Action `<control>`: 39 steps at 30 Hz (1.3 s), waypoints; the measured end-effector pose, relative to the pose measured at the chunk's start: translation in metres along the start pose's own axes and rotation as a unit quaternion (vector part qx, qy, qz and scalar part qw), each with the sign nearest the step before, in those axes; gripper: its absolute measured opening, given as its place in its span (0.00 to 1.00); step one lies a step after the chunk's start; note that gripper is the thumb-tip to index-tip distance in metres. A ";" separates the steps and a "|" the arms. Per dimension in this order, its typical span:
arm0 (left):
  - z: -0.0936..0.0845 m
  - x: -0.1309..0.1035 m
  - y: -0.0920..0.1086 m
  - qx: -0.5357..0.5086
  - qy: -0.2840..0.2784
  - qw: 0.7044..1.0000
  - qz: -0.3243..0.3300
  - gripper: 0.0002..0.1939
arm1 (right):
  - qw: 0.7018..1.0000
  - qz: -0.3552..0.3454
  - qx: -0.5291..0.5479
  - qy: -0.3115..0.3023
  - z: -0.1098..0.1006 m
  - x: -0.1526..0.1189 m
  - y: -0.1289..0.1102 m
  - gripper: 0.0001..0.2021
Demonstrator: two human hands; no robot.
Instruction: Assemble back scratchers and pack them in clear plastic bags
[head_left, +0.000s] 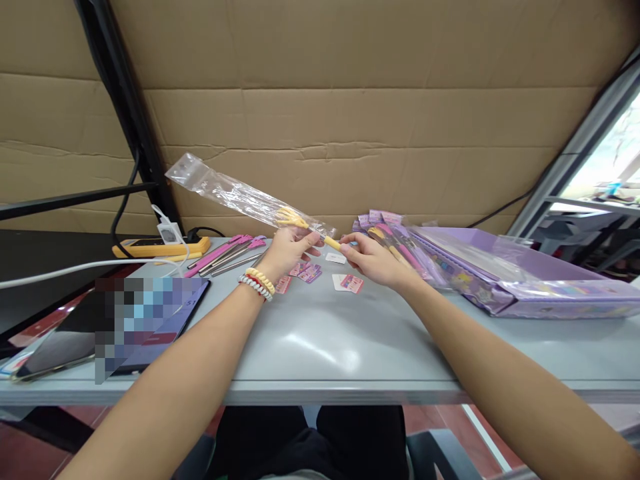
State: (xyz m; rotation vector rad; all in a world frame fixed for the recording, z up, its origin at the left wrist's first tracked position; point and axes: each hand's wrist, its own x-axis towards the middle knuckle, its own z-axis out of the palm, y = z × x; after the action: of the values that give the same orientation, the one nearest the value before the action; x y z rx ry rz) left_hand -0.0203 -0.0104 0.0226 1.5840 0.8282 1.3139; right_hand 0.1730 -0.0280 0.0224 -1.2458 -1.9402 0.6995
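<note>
A yellow back scratcher (332, 243) with a hand-shaped head is held between both my hands, slanting down to the right. My left hand (290, 250), with beaded bracelets on its wrist, grips it near the head together with a clear plastic bag (225, 190). The bag stretches up to the left, and the scratcher's head shows through or against it. My right hand (367, 257) pinches the end of the yellow handle. Below the hands, small printed cards (350, 283) lie on the grey table (320, 333).
Pink and metal-rod scratchers (225, 253) lie at left, near a yellow power strip (165, 248) with a white plug and cable. A phone and tablet (150, 327) rest at front left. Bagged scratchers (400, 250) lie beside a purple box (500, 287) at right. Cardboard (350, 120) stands behind.
</note>
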 end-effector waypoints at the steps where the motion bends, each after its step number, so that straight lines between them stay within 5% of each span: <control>1: 0.001 -0.001 -0.002 0.008 -0.022 1.000 -0.005 0.14 | 1.000 -0.001 0.004 -0.001 0.001 0.000 0.000 0.18; 6: 0.012 -0.007 -0.012 0.053 -0.133 0.989 -0.021 0.11 | 0.999 -0.036 0.012 -0.019 0.003 0.000 0.000 0.19; 10: 0.014 -0.009 -0.011 0.072 -0.163 0.984 -0.016 0.14 | 0.998 -0.053 -0.008 -0.026 0.002 0.001 0.000 0.21; 16: 0.003 -0.002 -0.002 -0.109 0.001 0.994 -0.012 0.18 | 0.998 -0.053 -0.034 0.024 -0.001 0.000 -0.004 0.17; 22: -0.007 0.006 0.002 -0.191 0.113 0.975 -0.026 0.14 | 0.992 -0.038 0.095 -0.067 -0.004 -0.002 -0.002 0.17; 29: -0.020 0.008 0.002 -0.209 0.097 0.972 -0.040 0.10 | 0.938 -0.035 0.270 -0.214 -0.015 -0.005 0.001 0.27; 39: -0.003 0.003 -0.003 -0.234 0.012 0.970 -0.065 0.10 | 0.985 -0.045 0.161 -0.049 -0.003 -0.002 0.004 0.26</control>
State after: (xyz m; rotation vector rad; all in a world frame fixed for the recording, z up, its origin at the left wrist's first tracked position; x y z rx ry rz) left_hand -0.0226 -0.0057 0.0213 1.1256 0.5709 1.3181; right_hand 0.1780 -0.0277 0.0207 -0.9360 -1.8580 0.9982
